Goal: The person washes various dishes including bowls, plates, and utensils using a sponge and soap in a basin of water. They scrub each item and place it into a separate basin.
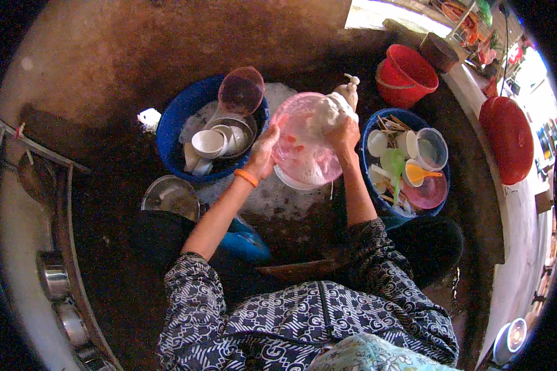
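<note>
My left hand (263, 156) grips the near left rim of a translucent pink plastic bowl (294, 139), which is tilted and wet inside. Closed around a white, foamy scrubbing cloth (332, 112), my right hand (345, 133) presses it against the bowl's right side; the exact kind of cloth is hard to make out. A white dish (289, 179) partly shows beneath the pink bowl. Just beyond my right hand stands a pale object with a white knob-like top (352, 80), partly hidden.
At left, a blue tub (167, 127) holds white bowls (208, 143), a pink container (241, 90) and suds. Another blue tub (366, 139) at right has cups, chopsticks and an orange ladle (424, 173). Red buckets (408, 77) stand beyond; a metal bowl (170, 196) lies near my left knee.
</note>
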The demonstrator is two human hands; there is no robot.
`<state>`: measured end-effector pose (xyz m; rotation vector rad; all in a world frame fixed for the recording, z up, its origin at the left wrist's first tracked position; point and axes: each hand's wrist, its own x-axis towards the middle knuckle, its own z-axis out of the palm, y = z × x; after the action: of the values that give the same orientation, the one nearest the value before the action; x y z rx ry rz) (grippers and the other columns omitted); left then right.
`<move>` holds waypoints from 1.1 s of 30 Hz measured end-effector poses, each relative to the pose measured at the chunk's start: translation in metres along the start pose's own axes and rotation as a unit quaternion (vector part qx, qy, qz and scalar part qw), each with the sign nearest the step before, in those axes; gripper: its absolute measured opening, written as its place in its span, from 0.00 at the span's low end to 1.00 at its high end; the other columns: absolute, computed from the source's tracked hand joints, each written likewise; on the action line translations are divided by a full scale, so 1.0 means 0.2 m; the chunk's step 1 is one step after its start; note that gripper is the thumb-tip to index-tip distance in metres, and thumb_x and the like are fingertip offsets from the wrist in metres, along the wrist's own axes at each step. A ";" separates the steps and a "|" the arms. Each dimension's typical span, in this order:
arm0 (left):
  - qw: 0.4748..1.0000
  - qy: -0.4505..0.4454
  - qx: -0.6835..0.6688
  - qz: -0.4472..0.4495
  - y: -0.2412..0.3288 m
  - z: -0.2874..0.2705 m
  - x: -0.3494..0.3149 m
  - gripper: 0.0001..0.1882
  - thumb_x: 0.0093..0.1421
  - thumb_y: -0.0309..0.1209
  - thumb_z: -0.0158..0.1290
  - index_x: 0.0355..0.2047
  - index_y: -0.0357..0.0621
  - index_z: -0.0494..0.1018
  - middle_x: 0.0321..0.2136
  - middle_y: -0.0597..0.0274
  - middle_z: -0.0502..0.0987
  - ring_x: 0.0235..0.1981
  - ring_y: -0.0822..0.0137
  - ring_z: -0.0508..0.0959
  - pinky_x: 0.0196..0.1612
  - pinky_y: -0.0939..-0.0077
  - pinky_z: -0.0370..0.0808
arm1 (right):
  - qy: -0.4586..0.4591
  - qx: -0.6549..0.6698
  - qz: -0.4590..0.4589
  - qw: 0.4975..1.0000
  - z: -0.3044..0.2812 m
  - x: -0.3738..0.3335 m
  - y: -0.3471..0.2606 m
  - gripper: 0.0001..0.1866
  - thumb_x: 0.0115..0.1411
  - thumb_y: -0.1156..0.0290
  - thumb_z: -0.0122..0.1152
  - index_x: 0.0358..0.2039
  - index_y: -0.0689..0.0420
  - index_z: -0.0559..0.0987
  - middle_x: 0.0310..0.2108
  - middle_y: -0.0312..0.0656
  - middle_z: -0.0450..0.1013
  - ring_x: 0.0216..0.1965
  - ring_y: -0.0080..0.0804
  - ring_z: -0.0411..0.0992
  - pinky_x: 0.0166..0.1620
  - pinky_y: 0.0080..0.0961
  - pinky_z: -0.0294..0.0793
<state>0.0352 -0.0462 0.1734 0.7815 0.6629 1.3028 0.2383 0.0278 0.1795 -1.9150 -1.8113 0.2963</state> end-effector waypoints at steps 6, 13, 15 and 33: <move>0.994 0.039 0.026 0.098 -0.03 -0.19 0.07 0.36 0.66 0.54 0.38 0.67 0.47 0.48 0.66 0.64 0.53 0.62 0.64 0.59 0.60 0.63 0.65 | 0.034 0.151 -0.125 0.980 0.12 -0.17 -0.08 0.28 0.44 0.63 0.67 0.50 0.47 0.75 0.46 0.43 0.75 0.46 0.49 0.72 0.48 0.38 0.73; 0.884 0.044 0.441 0.150 -0.23 -0.30 0.03 0.29 0.66 0.51 0.44 0.59 0.45 0.64 0.56 0.63 0.66 0.58 0.68 0.64 0.59 0.71 0.64 | 0.076 0.140 -0.318 0.935 0.18 -0.33 -0.33 0.20 0.47 0.68 0.63 0.44 0.53 0.78 0.43 0.45 0.75 0.50 0.45 0.70 0.50 0.40 0.72; 0.964 0.075 0.243 0.074 -0.23 -0.25 -0.01 0.29 0.66 0.50 0.44 0.60 0.44 0.63 0.56 0.63 0.66 0.59 0.68 0.63 0.61 0.71 0.61 | -0.075 0.017 -0.144 0.987 0.17 -0.23 -0.29 0.19 0.46 0.67 0.63 0.41 0.54 0.79 0.35 0.47 0.77 0.41 0.47 0.75 0.45 0.45 0.74; 0.959 0.217 -0.173 0.055 0.20 -0.70 0.15 0.35 0.65 0.51 0.44 0.59 0.32 0.52 0.52 0.37 0.66 0.49 0.41 0.73 0.49 0.44 0.75 | -0.277 -0.041 -0.074 0.957 0.53 -0.26 0.41 0.35 0.41 0.46 0.69 0.47 0.51 0.75 0.44 0.50 0.74 0.48 0.49 0.71 0.50 0.41 0.71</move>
<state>-0.0953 0.0055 0.1253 0.2470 0.7147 1.6598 0.2549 -0.0022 0.0397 -1.8574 -2.3384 0.7794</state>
